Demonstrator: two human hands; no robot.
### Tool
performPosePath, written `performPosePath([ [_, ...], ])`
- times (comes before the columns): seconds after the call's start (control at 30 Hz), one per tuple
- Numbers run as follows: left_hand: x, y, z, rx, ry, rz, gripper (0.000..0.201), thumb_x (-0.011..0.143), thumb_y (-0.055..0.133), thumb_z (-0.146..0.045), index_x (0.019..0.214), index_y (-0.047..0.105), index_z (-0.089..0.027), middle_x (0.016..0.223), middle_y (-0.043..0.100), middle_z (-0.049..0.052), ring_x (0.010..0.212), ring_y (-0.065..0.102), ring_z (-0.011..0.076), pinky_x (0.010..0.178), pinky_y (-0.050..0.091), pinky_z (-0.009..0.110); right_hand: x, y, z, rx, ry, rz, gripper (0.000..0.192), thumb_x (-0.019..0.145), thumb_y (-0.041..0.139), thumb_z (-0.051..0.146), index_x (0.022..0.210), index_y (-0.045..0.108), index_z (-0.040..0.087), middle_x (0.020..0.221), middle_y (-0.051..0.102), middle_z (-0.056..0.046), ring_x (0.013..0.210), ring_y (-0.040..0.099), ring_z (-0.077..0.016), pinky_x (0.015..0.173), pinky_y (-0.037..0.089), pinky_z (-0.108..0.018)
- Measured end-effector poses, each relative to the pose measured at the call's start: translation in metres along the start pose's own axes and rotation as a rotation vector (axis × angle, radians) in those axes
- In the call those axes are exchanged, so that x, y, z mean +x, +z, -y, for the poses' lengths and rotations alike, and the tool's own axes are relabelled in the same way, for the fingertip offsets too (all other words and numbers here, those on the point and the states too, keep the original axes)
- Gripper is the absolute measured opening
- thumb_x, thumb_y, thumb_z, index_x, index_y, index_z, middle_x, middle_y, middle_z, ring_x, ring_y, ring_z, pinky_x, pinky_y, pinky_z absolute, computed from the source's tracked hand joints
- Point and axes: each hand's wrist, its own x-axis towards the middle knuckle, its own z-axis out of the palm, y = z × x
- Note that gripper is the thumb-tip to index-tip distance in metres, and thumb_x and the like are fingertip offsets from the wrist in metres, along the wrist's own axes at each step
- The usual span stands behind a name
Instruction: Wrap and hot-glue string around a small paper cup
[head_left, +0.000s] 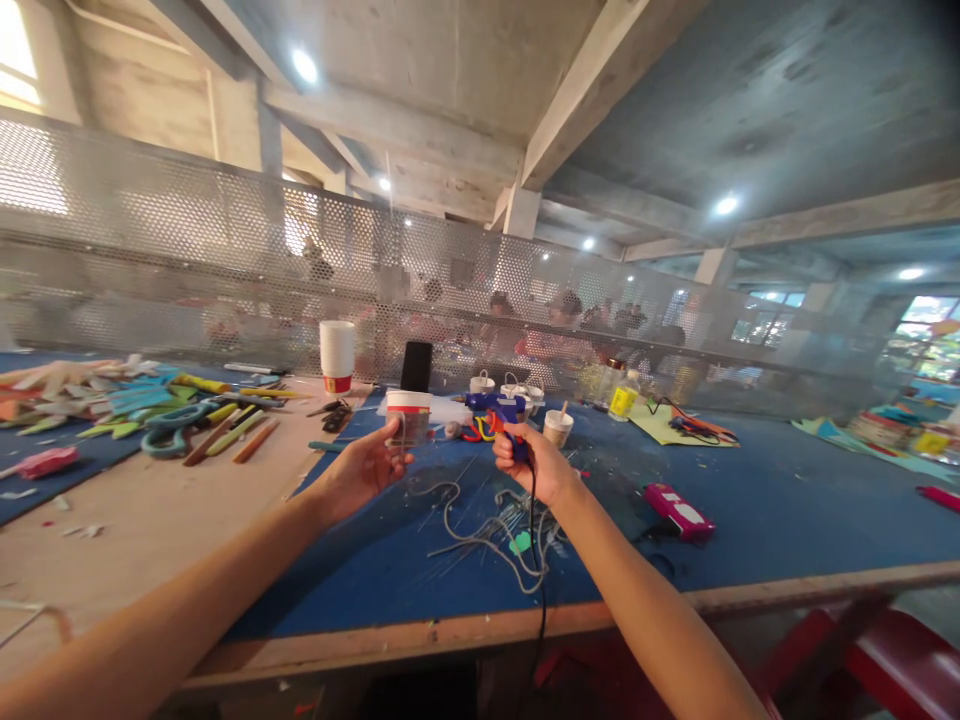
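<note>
Your left hand (367,468) holds the cup (407,417) up above the worktop (750,500); your right hand (529,462) grips the glue gun (501,412). Steady the cup, bring the nozzle close, squeeze gently.

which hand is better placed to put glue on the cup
Right. The right hand grips the glue gun, its nozzle aimed left toward the cup. The left hand is taken up holding that cup.
</note>
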Motion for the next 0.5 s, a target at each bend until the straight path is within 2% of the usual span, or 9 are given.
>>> performPosePath([
  [0.07, 0.001, -0.002, 0.001, -0.005, -0.001, 0.023, 0.024, 0.094, 0.064, -0.026, 0.114, 0.068, -0.014, 0.094, 0.077, 0.012, 0.065, 0.072, 0.0153, 0.057, 0.060, 0.022, -0.001, 0.013, 0.002, -0.092, -0.059, -0.008, 0.023, 0.082, 0.071, 0.037, 0.093, 0.064, 0.017, 0.060, 0.045, 0.006, 0.054, 0.043, -0.0083, 0.050, 0.041, -0.019],
  [0.17, 0.002, -0.004, 0.002, -0.014, -0.006, 0.051, 0.026, 0.093, 0.065, -0.023, 0.118, 0.068, -0.014, 0.100, 0.077, 0.013, 0.066, 0.071, 0.0141, 0.057, 0.059, 0.020, -0.004, 0.034, 0.002, -0.225, -0.164, 0.030, 0.032, 0.082, 0.075, 0.043, 0.100, 0.064, 0.019, 0.064, 0.055, 0.004, 0.057, 0.051, -0.0096, 0.054, 0.044, -0.021],
  [0.27, 0.001, -0.002, 0.002, -0.007, -0.008, 0.055, 0.024, 0.094, 0.065, -0.022, 0.116, 0.069, -0.014, 0.104, 0.077, 0.013, 0.068, 0.071, 0.0134, 0.059, 0.059, 0.020, -0.004, 0.046, -0.004, -0.375, -0.241, 0.017, 0.040, 0.081, 0.075, 0.048, 0.107, 0.067, 0.019, 0.064, 0.057, 0.004, 0.051, 0.047, -0.0091, 0.050, 0.041, -0.023],
  [0.37, 0.000, 0.000, 0.002, 0.023, -0.001, 0.044, 0.024, 0.093, 0.066, -0.024, 0.115, 0.070, -0.016, 0.107, 0.077, 0.012, 0.068, 0.072, 0.0133, 0.060, 0.059, 0.020, -0.003, 0.047, -0.016, -0.560, -0.289, -0.075, 0.037, 0.081, 0.073, 0.052, 0.098, 0.072, 0.019, 0.063, 0.058, 0.003, 0.047, 0.041, -0.0078, 0.046, 0.037, -0.023],
  [0.5, 0.001, -0.001, 0.004, 0.052, 0.017, 0.034, 0.020, 0.091, 0.068, -0.025, 0.109, 0.073, -0.017, 0.100, 0.079, 0.009, 0.067, 0.072, 0.0137, 0.058, 0.058, 0.020, -0.004, 0.039, -0.028, -0.761, -0.354, -0.145, 0.037, 0.085, 0.068, 0.056, 0.093, 0.073, 0.020, 0.061, 0.059, 0.002, 0.050, 0.048, -0.0113, 0.050, 0.042, -0.025],
])
